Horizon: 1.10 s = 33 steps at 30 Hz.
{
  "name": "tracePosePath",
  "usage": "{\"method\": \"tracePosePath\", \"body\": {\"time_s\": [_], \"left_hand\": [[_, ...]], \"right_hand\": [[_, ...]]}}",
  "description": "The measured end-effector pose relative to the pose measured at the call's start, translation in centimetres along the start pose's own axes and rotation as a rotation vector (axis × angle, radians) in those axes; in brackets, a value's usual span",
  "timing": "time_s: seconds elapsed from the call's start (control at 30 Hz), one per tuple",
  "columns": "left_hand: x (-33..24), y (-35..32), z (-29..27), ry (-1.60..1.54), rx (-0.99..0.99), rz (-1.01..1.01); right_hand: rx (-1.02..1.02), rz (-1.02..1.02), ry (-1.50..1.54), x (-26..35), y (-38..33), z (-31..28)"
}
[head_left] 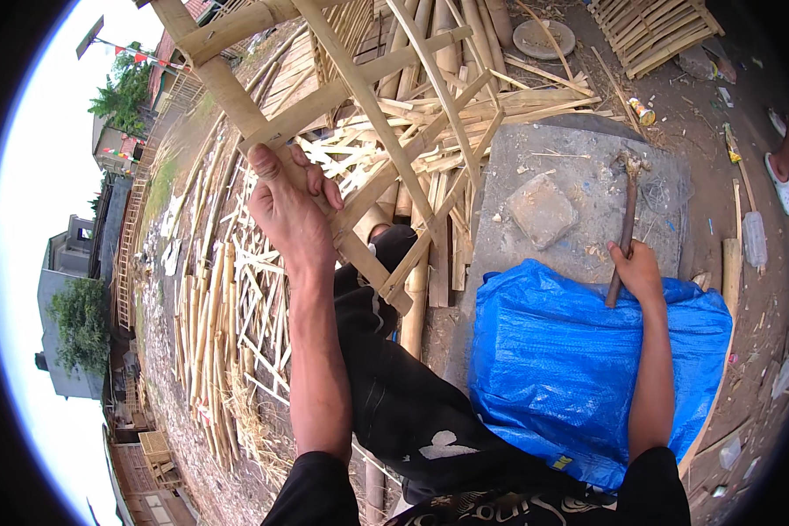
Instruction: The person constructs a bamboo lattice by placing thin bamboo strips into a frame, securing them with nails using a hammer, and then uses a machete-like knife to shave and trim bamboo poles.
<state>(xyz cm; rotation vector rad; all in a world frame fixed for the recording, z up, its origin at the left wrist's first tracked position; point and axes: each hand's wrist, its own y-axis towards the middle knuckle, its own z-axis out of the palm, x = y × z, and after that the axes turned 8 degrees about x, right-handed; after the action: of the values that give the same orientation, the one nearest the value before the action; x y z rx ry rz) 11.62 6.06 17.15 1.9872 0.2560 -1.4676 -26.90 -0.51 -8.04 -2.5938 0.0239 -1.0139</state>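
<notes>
1. Bamboo frame [324, 98] is in the upper left and upper middle of the frame of view, tilted, and one part goes out over the upper edge.
2. About the progress: the body of the piece seems to be largely put together, because several slats [370, 105] already cross one another and meet the thick edge bar [223, 92]. What is left, I judge, is perhaps some fixing or checking of the joints; I cannot see nails or ties, so I cannot tell how firm these are.
3. The look of it is pale yellow and rather rough. The edge bar is wide and runs slantwise from the upper left toward the middle, ending in a cut end. The slats are thinner, and they leave open gaps between them. Some appear curved, but the lens may cause a part of this.
4. The left hand [294, 206], left of the middle, has its fingers closed around the edge bar, with the thumb pressed along it.
5. The right hand [640, 272], at the right, grasps the handle of a hammer [629, 202] with its fingers bent round it. The hammer is well apart from the bamboo; its head is over the grey slab [517, 162], near a flat stone block [542, 210], and its handle end is over the blue sheet [557, 342].
</notes>
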Motion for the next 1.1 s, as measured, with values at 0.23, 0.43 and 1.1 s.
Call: {"method": "tracePosePath", "body": {"time_s": [0.23, 0.43, 1.1], "left_hand": [[-0.3, 0.1, 1.5, -0.146, 0.069, 0.075], [0.1, 0.3, 1.7, -0.131, 0.067, 0.006], [0.6, -0.8, 3.6, -0.197, 0.113, 0.034]], "right_hand": [[-0.02, -0.033, 0.037, -1.8, 0.6, 0.4], [0.022, -0.014, 0.029, -0.9, 0.4, 0.4], [-0.538, -0.708, 0.079, 34.0, -4.3, -0.9]]}}
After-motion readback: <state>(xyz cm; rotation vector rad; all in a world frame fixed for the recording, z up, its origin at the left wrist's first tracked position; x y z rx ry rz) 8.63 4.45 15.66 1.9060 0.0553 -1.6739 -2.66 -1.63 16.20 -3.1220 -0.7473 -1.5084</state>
